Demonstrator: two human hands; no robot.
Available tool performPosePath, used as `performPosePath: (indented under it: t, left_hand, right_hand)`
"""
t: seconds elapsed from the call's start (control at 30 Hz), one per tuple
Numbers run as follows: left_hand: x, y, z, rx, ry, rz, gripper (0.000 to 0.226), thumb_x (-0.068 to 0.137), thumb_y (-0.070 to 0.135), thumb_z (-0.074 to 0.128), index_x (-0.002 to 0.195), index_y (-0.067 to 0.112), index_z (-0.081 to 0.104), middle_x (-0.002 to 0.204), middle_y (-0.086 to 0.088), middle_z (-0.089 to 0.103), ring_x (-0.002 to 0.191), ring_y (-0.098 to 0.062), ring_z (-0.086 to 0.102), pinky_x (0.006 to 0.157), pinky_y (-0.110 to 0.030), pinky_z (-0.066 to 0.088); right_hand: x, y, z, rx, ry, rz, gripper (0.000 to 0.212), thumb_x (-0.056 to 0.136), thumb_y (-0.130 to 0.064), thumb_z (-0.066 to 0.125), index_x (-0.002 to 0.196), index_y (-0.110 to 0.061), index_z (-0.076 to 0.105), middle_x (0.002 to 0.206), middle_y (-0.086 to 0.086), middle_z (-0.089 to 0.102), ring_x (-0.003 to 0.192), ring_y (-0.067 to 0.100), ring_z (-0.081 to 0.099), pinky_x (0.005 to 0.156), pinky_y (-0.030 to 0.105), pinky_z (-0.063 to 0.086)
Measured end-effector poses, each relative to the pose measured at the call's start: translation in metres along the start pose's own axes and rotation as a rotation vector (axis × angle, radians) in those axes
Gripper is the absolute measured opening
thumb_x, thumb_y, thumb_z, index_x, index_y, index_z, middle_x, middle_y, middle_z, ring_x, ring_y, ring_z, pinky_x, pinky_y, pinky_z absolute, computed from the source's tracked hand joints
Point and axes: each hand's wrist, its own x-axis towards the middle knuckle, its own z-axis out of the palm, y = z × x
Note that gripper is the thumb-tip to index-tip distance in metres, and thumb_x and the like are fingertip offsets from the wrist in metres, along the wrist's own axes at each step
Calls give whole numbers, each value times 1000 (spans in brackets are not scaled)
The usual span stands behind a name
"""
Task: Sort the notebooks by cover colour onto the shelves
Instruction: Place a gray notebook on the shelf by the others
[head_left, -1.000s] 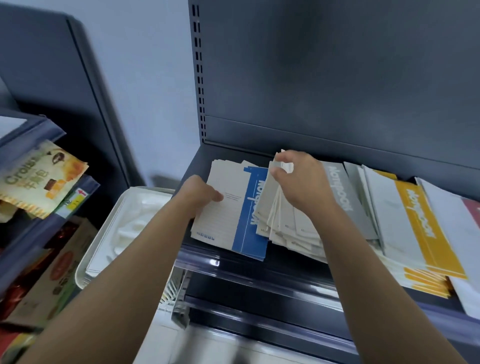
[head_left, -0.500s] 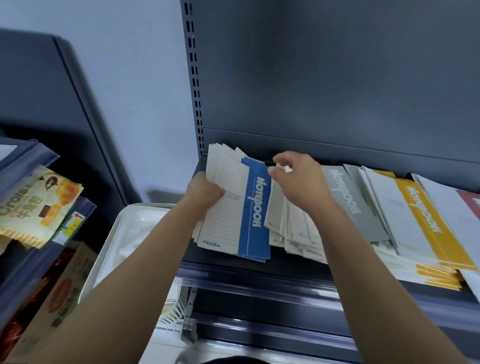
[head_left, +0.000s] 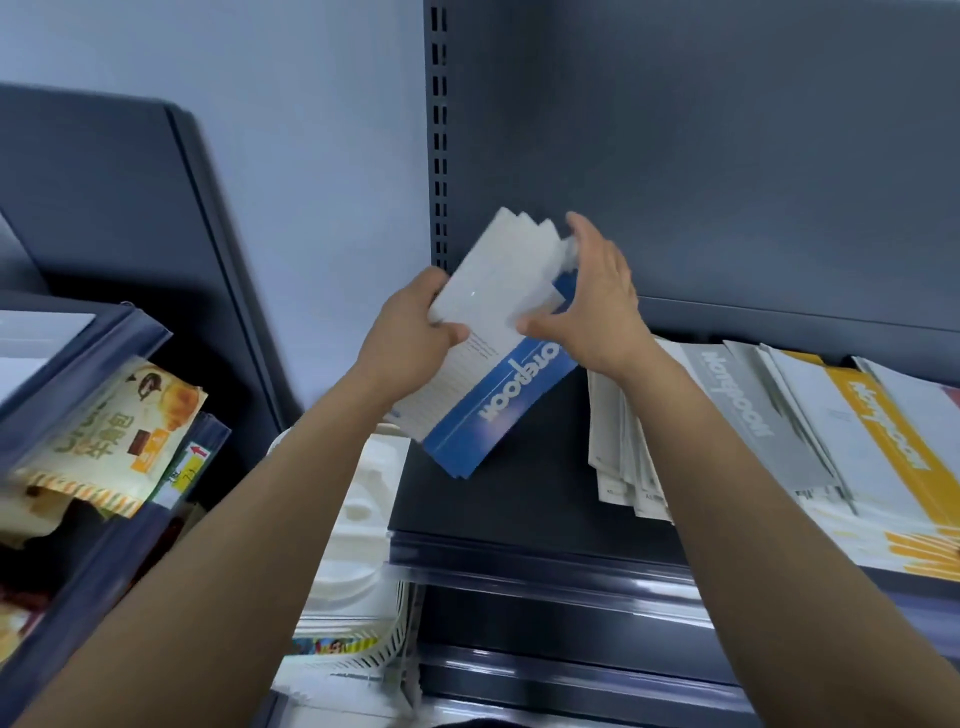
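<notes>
Two bare arms reach up and forward from the bottom of the view. The left hand (head_left: 410, 340) is curled around the left edge of the blue notebooks (head_left: 485, 384), thumb on top. The right hand (head_left: 597, 306) presses on their right side, fingers spread and pointing up. Both hands hold this bunch tilted, lifted above the dark shelf (head_left: 524, 519). Further right, grey notebooks (head_left: 743, 410) and yellow notebooks (head_left: 883, 431) lie on the same shelf. Behind them stands the dark back panel (head_left: 727, 156).
</notes>
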Motion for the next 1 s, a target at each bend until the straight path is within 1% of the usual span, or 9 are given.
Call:
performPosePath:
  t: [0.17, 0.3, 0.4, 0.5, 0.67, 0.77, 0.87, 0.93, 1.0]
  left_hand:
    - [9, 18, -13, 296, -50, 189, 16, 88, 14, 62, 99, 18, 52, 94, 0, 61, 83, -20, 55, 66, -31, 45]
    - [11, 17, -11, 469, -113, 228, 20, 86, 16, 64, 93, 23, 47, 94, -4, 62, 85, -26, 56, 71, -34, 45]
    - [9, 9, -2, 546, -179, 217, 18, 87, 19, 63, 97, 21, 48, 95, -6, 63, 85, -27, 56, 70, -34, 46]
    - [8, 6, 3, 590, -188, 234, 19, 90, 23, 60, 105, 19, 49, 97, -8, 64, 86, -28, 57, 72, -36, 48]
    - [5, 5, 3, 643, -140, 271, 22, 92, 32, 57, 112, 21, 56, 97, -5, 64, 87, -23, 56, 68, -29, 39]
    - [4, -4, 0, 671, -77, 297, 27, 94, 32, 54, 119, 23, 57, 107, -3, 64, 95, -23, 56, 81, -31, 35]
    - [6, -21, -14, 781, 19, 257, 27, 92, 30, 57, 118, 23, 59, 110, -2, 63, 102, -24, 52, 92, -34, 27]
    - [4, -35, -23, 601, 67, 124, 24, 89, 26, 61, 113, 22, 61, 108, -2, 62, 103, -23, 52, 96, -36, 32]
    - [-1, -42, -22, 87, 72, -80, 19, 87, 17, 66, 106, 19, 61, 106, -2, 61, 99, -21, 56, 85, -33, 50]
  right_hand:
    - [-3, 9, 3, 381, 47, 53, 68, 69, -15, 81, 124, -31, 43, 128, 3, 49, 117, 19, 50, 96, 43, 49]
    - [-15, 17, 13, 719, 5, 176, 44, 74, -15, 81, 109, -22, 55, 110, 4, 64, 96, 16, 65, 80, 31, 56]
    - [-23, 22, 30, 805, 44, 298, 45, 77, -34, 78, 114, -23, 55, 109, 0, 63, 97, 16, 64, 81, 29, 55]
    - [-27, 16, 38, 768, 134, 352, 41, 82, -44, 69, 111, -19, 57, 101, -4, 66, 94, 12, 65, 70, 21, 51]
    - [-27, 6, 48, 677, 222, 354, 26, 90, -40, 62, 93, -16, 54, 81, -8, 59, 74, 4, 55, 54, 10, 41]
    - [-26, 6, 54, 635, 261, 349, 19, 93, -36, 58, 92, -18, 53, 81, -8, 57, 76, 5, 53, 59, 16, 43]
    - [-25, 8, 55, 653, 311, 337, 17, 94, -31, 58, 91, -15, 53, 73, -9, 50, 67, 3, 46, 54, 8, 39]
    - [-26, 8, 55, 676, 322, 337, 17, 94, -30, 58, 89, -15, 53, 71, -9, 49, 65, 3, 44, 50, 4, 36]
    - [-26, 7, 55, 695, 330, 339, 15, 95, -30, 57, 88, -17, 53, 74, -8, 51, 67, 4, 45, 50, 4, 37]
